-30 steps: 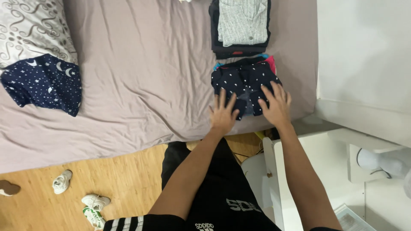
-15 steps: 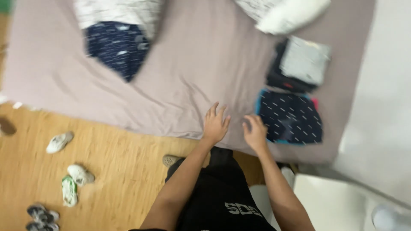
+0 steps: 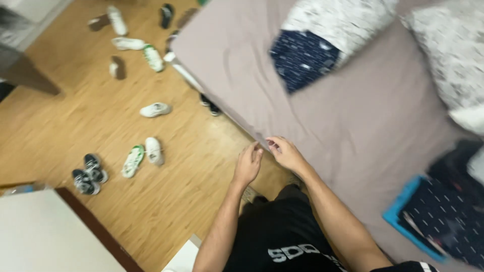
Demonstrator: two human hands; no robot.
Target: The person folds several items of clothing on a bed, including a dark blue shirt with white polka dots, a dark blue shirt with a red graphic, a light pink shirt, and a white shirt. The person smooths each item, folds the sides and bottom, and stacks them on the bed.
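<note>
My left hand [image 3: 248,163] hangs just off the edge of the bed, fingers loosely bent, holding nothing. Beside it, my right hand [image 3: 285,152] rests with curled fingertips on the edge of the mauve bed sheet [image 3: 353,126]. A folded navy garment with white marks [image 3: 443,216] lies on a blue one at the right, well away from both hands. Another navy patterned garment [image 3: 302,58] lies far up the bed, partly under a white patterned pillow [image 3: 343,20].
Several shoes [image 3: 143,156] lie scattered over the wooden floor [image 3: 166,211] to the left. A second pillow [image 3: 454,55] sits at the top right. A white furniture top [image 3: 45,236] fills the lower left corner. Dark clothing [image 3: 459,156] is piled at the right edge.
The view has swung left and turned. Both hands have left the folded navy garment and come along the bed's edge, now far to its left. More floor and shoes show.
</note>
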